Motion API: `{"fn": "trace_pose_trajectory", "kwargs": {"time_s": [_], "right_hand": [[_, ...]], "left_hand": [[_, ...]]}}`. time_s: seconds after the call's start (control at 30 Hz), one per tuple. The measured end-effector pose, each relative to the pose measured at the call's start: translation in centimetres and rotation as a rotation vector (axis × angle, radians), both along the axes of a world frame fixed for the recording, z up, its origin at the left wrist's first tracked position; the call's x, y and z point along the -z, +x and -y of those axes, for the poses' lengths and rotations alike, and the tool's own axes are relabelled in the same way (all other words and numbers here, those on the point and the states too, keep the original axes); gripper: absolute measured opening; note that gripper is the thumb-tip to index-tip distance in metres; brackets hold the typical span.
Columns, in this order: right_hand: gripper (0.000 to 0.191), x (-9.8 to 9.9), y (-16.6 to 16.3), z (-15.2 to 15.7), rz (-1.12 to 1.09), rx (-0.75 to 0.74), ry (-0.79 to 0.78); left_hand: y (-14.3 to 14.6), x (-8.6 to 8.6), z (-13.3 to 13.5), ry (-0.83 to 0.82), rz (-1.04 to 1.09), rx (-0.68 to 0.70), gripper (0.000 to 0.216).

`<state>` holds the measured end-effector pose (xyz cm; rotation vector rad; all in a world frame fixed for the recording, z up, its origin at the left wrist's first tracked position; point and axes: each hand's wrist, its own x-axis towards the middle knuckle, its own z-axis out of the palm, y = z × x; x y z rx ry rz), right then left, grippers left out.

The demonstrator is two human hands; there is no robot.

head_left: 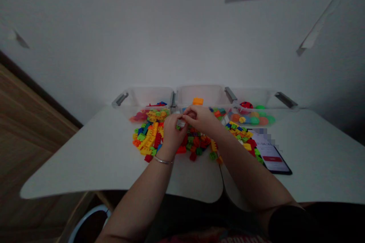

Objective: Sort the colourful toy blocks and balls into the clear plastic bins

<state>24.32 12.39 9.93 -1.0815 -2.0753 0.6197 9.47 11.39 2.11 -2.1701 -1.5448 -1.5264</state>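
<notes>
Above a heap of colourful toy building blocks (pixel 154 136), my two hands meet at the fingertips. My left hand (pixel 173 131), with a silver bangle (pixel 163 160) at the wrist, has its fingers bent in a pinch. The fingers of my right hand (pixel 203 120) are closed too and touch those of the left. Something small and pale shows between the hands, too dim and blurred to name. Just behind them stands the middle clear plastic bin (pixel 202 93), holding several blocks, with an orange block (pixel 197 101) topmost.
The left clear bin (pixel 149 94) holds yellow, red and blue pieces. Coloured balls (pixel 253 118) lie in the right clear bin (pixel 256 94). A tablet (pixel 275 163) with a lit screen lies right of the blocks on the white table (pixel 94 159). The wall rises behind.
</notes>
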Motion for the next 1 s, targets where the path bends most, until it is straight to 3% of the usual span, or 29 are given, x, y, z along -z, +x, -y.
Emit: {"fn": "trace_pose_trajectory", "kwargs": {"time_s": [0.2, 0.33, 0.43, 0.53, 0.7, 0.87, 1.0], "right_hand": [[0.012, 2.9, 0.4, -1.3, -0.216, -0.060, -0.181], [0.018, 3.2, 1.5, -1.8, -0.270, -0.183, -0.323], [0.021, 2.4, 2.2, -1.6, -0.226, -0.214, -0.273], [0.022, 0.7, 3.6, -1.2, -0.120, -0.108, -0.076], [0.019, -2.2, 8.0, -1.4, 0.063, 0.224, 0.250], [0.019, -2.3, 11.0, -2.6, 0.163, 0.410, 0.283], [0.023, -1.9, 11.1, -3.0, 0.249, 0.433, 0.211]], "left_hand": [[0.2, -0.1, 0.0, 0.011, 0.011, -0.021, 0.012], [0.3, -0.1, 0.0, 0.033, 0.007, 0.018, 0.013], [0.4, -0.1, 0.1, 0.052, 0.019, 0.049, 0.015], [0.5, -0.1, 0.3, 0.027, 0.019, 0.075, 0.015], [0.8, -0.5, 0.6, -0.092, -0.035, 0.224, 0.014], [1.0, -0.3, 0.6, -0.156, -0.186, 0.399, 0.017], [1.1, 0.1, 0.4, -0.169, -0.269, 0.466, 0.020]]}}
